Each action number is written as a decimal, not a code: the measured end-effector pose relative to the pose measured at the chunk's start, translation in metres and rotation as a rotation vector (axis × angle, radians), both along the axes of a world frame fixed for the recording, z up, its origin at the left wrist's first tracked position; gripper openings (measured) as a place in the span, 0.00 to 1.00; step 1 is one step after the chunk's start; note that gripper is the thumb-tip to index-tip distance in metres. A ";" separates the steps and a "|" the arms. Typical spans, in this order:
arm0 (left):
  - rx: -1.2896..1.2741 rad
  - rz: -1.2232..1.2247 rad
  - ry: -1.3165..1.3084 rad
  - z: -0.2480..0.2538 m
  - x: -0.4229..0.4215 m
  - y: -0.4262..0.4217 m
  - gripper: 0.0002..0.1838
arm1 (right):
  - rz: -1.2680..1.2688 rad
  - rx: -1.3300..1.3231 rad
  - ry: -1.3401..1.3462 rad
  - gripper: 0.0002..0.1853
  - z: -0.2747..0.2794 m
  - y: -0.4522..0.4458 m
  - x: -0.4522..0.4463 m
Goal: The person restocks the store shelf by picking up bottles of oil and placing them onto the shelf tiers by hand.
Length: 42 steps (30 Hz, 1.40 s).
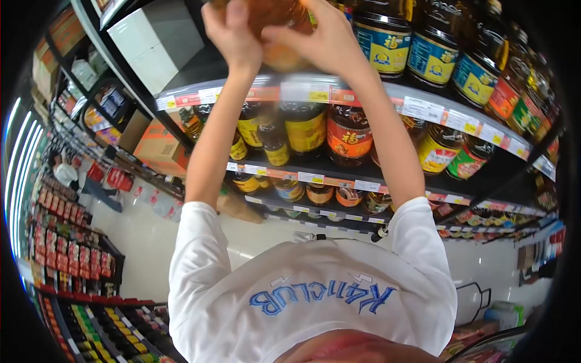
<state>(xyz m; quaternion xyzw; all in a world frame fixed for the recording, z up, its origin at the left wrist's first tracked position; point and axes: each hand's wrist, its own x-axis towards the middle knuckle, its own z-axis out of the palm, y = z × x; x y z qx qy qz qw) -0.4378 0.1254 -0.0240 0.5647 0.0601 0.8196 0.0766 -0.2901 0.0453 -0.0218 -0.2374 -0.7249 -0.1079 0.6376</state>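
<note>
In both hands [236, 39] [327, 45], a rounded, translucent bottle [275, 15].

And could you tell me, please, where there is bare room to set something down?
On the top shelf, the dark patch between the white box and the left hand, behind the price rail. The floor between the left sleeve and the red packs is bare too. It is crowded right of the right hand, where big bottles stand close together.

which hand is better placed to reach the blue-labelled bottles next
Probably the right hand: it is nearer the blue-labelled bottles, while the left hand is across the amber bottle from them. Both hands hold that bottle, so the right would need to let go first.
</note>
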 end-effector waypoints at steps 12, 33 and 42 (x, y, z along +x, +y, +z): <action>-0.741 -0.055 0.253 0.015 0.051 0.131 0.51 | -0.461 -0.140 0.053 0.45 -0.033 0.111 0.003; -0.199 -0.257 0.073 -0.059 -0.002 -0.032 0.13 | -0.265 -0.951 0.678 0.15 -0.391 -0.183 0.101; -1.113 -0.594 0.953 -0.510 0.052 -0.196 0.11 | -0.186 -1.230 1.560 0.18 -0.434 -0.246 0.180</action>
